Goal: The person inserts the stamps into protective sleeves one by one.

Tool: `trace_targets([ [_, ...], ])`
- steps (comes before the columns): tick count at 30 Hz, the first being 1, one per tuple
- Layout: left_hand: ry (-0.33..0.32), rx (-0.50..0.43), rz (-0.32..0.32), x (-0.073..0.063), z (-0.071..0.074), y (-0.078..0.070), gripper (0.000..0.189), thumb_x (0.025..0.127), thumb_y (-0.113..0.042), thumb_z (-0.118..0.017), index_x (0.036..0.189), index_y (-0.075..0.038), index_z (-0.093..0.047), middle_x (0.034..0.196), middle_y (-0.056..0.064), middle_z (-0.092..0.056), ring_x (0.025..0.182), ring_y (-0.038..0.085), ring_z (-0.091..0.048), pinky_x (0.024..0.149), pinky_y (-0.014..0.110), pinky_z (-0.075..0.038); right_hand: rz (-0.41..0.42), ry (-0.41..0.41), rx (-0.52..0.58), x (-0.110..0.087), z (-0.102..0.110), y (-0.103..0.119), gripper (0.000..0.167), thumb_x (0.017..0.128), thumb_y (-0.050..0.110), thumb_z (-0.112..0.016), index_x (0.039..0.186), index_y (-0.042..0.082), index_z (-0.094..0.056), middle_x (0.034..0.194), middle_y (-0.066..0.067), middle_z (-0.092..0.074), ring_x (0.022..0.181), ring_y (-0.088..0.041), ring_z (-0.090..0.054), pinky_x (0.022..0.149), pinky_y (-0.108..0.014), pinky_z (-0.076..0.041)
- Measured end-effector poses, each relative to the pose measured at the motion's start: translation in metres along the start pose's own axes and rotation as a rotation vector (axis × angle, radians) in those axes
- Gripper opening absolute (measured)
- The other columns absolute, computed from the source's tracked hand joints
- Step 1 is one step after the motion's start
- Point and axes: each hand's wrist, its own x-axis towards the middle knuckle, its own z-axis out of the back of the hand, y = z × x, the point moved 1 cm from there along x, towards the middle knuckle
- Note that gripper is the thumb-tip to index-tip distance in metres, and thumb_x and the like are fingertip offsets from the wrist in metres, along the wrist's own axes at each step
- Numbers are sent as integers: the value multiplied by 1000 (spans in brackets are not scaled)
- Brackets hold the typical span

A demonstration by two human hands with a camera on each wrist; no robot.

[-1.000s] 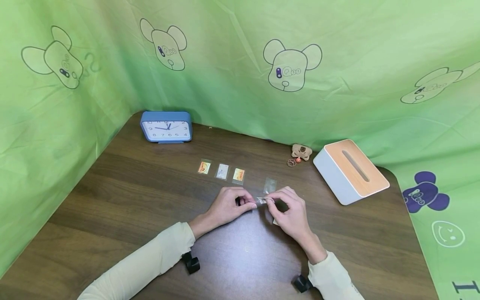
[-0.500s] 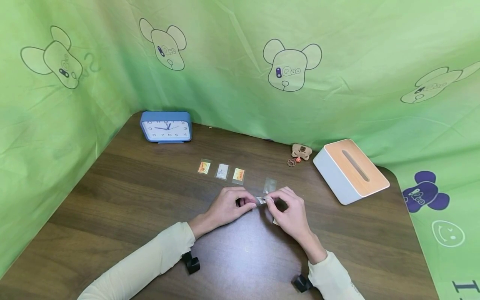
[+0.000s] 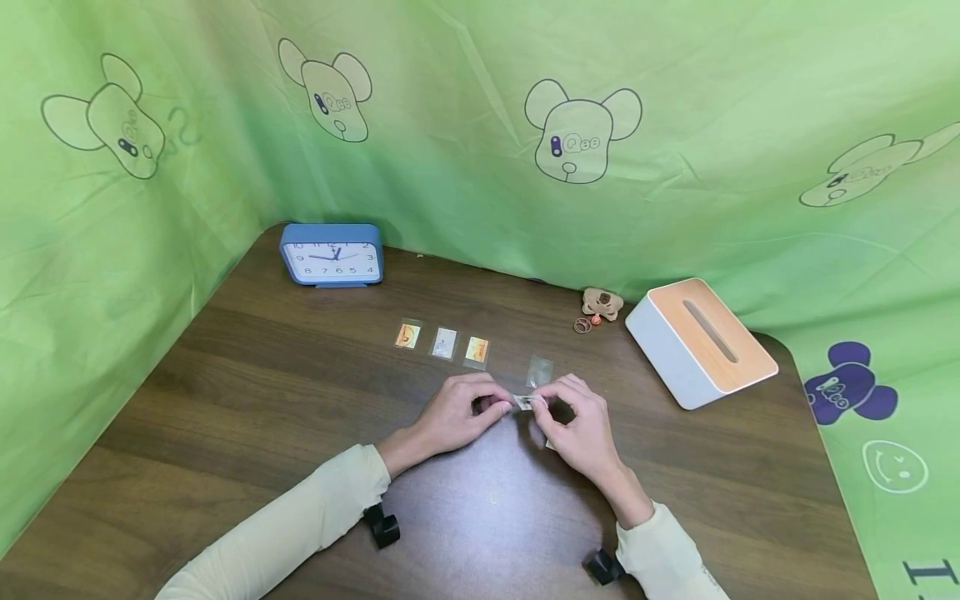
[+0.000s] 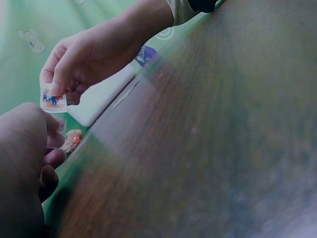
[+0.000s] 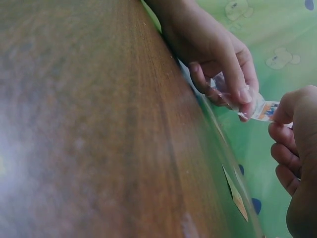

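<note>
Both hands meet above the table near the middle of the head view. My left hand (image 3: 461,410) pinches a small clear plastic sleeve (image 5: 222,85) between thumb and fingers. My right hand (image 3: 581,427) pinches a postage stamp (image 4: 52,102) with a colourful picture, its edge at the sleeve. How far the stamp lies inside the sleeve I cannot tell. A second clear sleeve (image 3: 539,372) lies on the table just beyond the fingers. Part of a pale paper piece (image 3: 551,445) shows beneath my right hand; the rest is hidden.
Three sleeved stamps, a left one (image 3: 408,335), a middle one (image 3: 443,342) and a right one (image 3: 476,351), lie in a row. Behind them stands a blue clock (image 3: 332,255). A tissue box (image 3: 705,337) and a small brown bear-shaped item (image 3: 602,304) stand at the right.
The stamp and sleeve tilt slightly differently between the fingertips. Both hands stay in nearly the same place, and the things on the table have not moved.
</note>
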Motion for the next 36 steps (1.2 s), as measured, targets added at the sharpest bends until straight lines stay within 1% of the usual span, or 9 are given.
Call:
trace_targets([
  [6,-7,-44,53,1,0,1,4,99,-9,-83,102,-9,-86,89,-3,-74,77,1,-61,70,22,-55,-7,-3,7,0,-1,1,24,83,-8,-86,93,13,-81,80,3,-70,75,-24,-63,72,-36,-47],
  [10,-23,-56,68,1,0,2,5,97,-7,-86,99,-11,-87,87,-3,-75,75,1,-61,69,22,-54,-4,-7,8,0,-1,2,24,83,-8,-86,92,13,-81,80,2,-70,75,-25,-63,72,-36,-48],
  [16,-43,-52,52,2,1,2,7,95,-8,-88,95,-14,-88,86,-4,-77,75,-1,-61,68,22,-54,1,-11,5,0,-2,2,24,83,-9,-86,93,13,-82,80,3,-71,75,-25,-63,71,-36,-48],
  [22,-32,-26,14,1,0,2,6,95,-8,-87,97,-13,-88,87,-4,-76,75,-1,-61,67,21,-54,4,-4,-3,0,-2,4,23,84,-8,-86,93,13,-82,79,5,-72,76,-22,-63,71,-37,-48],
  [28,-28,1,-22,0,1,0,5,97,-8,-86,98,-13,-89,87,-3,-75,74,-1,-60,65,20,-53,-15,-1,2,0,-2,4,23,85,-9,-85,93,13,-83,80,4,-72,76,-20,-62,70,-36,-48],
  [36,-18,-12,15,0,0,0,5,97,-9,-87,99,-13,-88,88,-5,-75,74,-1,-60,66,21,-54,-20,9,17,-1,-2,2,24,85,-10,-82,90,13,-81,76,4,-66,72,-23,-59,67,-35,-45],
])
